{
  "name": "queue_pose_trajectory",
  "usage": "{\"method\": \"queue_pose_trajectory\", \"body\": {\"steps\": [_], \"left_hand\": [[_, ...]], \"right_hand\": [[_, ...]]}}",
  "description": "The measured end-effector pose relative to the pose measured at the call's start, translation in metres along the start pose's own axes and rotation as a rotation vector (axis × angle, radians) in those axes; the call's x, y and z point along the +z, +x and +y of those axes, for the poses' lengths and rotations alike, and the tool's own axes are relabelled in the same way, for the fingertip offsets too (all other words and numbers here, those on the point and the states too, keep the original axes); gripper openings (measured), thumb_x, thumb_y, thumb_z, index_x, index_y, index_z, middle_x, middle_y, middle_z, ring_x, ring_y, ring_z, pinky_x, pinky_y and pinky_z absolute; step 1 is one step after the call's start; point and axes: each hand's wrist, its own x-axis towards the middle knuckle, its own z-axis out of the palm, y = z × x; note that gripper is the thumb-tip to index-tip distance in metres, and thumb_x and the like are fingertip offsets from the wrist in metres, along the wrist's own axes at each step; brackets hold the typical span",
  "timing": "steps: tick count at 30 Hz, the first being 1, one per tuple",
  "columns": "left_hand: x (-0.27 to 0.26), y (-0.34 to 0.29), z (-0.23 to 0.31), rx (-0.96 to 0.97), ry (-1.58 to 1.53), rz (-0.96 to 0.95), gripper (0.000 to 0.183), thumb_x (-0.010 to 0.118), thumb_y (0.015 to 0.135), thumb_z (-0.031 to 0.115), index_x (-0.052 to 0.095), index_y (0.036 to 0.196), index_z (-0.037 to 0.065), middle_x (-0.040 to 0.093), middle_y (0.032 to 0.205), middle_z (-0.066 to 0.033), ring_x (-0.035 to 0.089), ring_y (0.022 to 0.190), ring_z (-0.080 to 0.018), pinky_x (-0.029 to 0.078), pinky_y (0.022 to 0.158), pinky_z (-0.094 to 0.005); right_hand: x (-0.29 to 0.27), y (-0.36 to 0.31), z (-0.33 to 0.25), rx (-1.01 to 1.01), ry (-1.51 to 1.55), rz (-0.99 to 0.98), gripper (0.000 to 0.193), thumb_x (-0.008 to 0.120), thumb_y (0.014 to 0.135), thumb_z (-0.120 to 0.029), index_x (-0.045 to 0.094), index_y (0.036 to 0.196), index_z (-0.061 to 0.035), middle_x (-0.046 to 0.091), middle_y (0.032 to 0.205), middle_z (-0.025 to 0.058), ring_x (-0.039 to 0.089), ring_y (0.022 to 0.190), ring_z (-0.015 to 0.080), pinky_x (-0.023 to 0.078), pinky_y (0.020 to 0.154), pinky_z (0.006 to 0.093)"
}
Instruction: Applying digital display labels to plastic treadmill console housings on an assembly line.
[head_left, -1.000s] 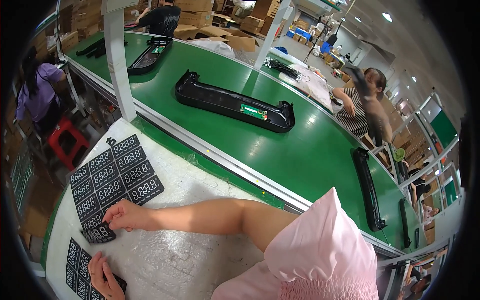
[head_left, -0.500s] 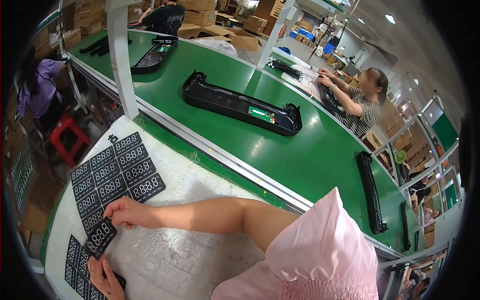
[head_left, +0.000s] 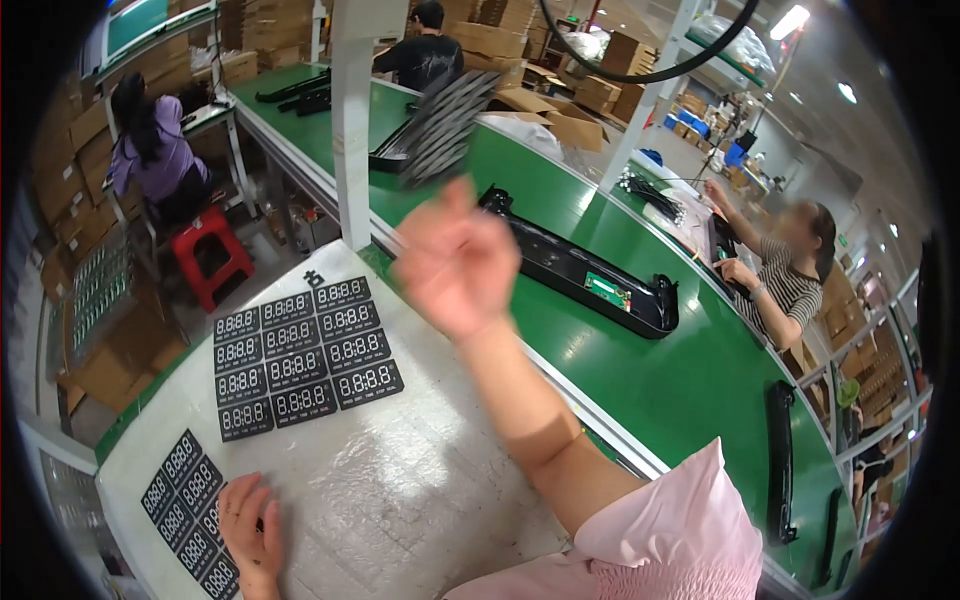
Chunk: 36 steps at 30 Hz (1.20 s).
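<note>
My right hand (head_left: 460, 260) is raised over the table's far edge, smeared by motion. Its fingers pinch a black digit display panel (head_left: 445, 125), whose white markings are blurred into streaks. On the white work surface (head_left: 390, 500) lies a block of flat black panels (head_left: 300, 365) with white segment digits, laid side by side in rows. A second, slanted group of such panels (head_left: 180, 500) lies nearer on the left. My left hand (head_left: 250, 530) rests at that group's right side with fingers curled. A dark bit shows between its fingers and thumb; what it is stays hidden.
Beyond the white surface runs a green conveyor belt (head_left: 690, 390) carrying a long black housing (head_left: 580, 265) with a green circuit board (head_left: 607, 290). A white post (head_left: 351, 140) stands at the belt's near edge. Across it, a person in stripes (head_left: 790, 275) works. A red stool (head_left: 212, 258) stands left.
My right hand has lifted the panel from beside my left hand, up and away toward the belt. The view has shifted. My left hand stays low by the slanted group.
</note>
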Motion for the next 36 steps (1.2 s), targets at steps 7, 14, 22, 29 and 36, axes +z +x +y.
{"method": "queue_pose_trajectory", "body": {"steps": [7, 14, 22, 29, 36], "left_hand": [[0.046, 0.004, 0.059, 0.132, -0.074, -0.227, 0.039, 0.072, 0.074, 0.024, 0.064, 0.108, 0.008, 0.057, 0.123, -0.0123, 0.052, 0.112, -0.0342, 0.041, 0.095, -0.0466], [0.049, 0.007, 0.068, 0.15, 0.066, -0.442, 0.049, 0.073, 0.073, 0.041, 0.063, 0.111, 0.013, 0.05, 0.132, -0.0106, 0.046, 0.118, -0.0303, 0.032, 0.102, -0.0516], [0.044, 0.011, 0.066, 0.164, 0.101, -0.507, 0.044, 0.066, 0.08, 0.047, 0.063, 0.112, 0.016, 0.05, 0.133, -0.008, 0.048, 0.116, -0.0252, 0.03, 0.102, -0.0486], [0.044, 0.015, 0.063, 0.192, 0.091, -0.493, 0.045, 0.067, 0.079, 0.046, 0.062, 0.113, 0.017, 0.05, 0.132, -0.008, 0.048, 0.116, -0.0249, 0.031, 0.102, -0.0487], [0.052, 0.009, 0.067, 0.177, 0.001, -0.409, 0.048, 0.071, 0.076, 0.039, 0.061, 0.115, 0.013, 0.05, 0.131, -0.0124, 0.047, 0.119, -0.0313, 0.032, 0.102, -0.0528]], "right_hand": [[-0.11, 0.066, -0.093, -0.158, -0.944, 0.684, 0.069, 0.062, 0.087, -0.022, 0.022, 0.144, -0.0203, 0.061, 0.11, 0.011, 0.057, 0.078, 0.0156, 0.049, 0.065, 0.0283], [-0.277, 0.109, -0.103, 0.146, -2.194, 0.575, 0.104, 0.068, 0.074, -0.022, -0.003, 0.149, -0.0127, 0.051, 0.13, 0.0227, 0.054, 0.114, 0.0415, 0.044, 0.096, 0.0455], [-0.33, 0.15, -0.088, 0.629, -2.402, 0.557, 0.101, 0.064, 0.078, -0.028, -0.006, 0.15, -0.0167, 0.029, 0.15, 0.0218, 0.049, 0.123, 0.0384, 0.041, 0.102, 0.046], [-0.329, 0.114, -0.1, 0.331, -2.596, 0.584, 0.096, 0.076, 0.077, -0.025, 0.012, 0.147, -0.0153, 0.049, 0.133, 0.0208, 0.054, 0.114, 0.0402, 0.045, 0.095, 0.0461], [-0.194, 0.068, -0.145, 0.032, -2.462, 0.529, 0.102, 0.086, 0.063, -0.014, 0.022, 0.142, -0.0149, 0.063, 0.098, 0.018, 0.063, 0.087, 0.0362, 0.051, 0.079, 0.043]]}}
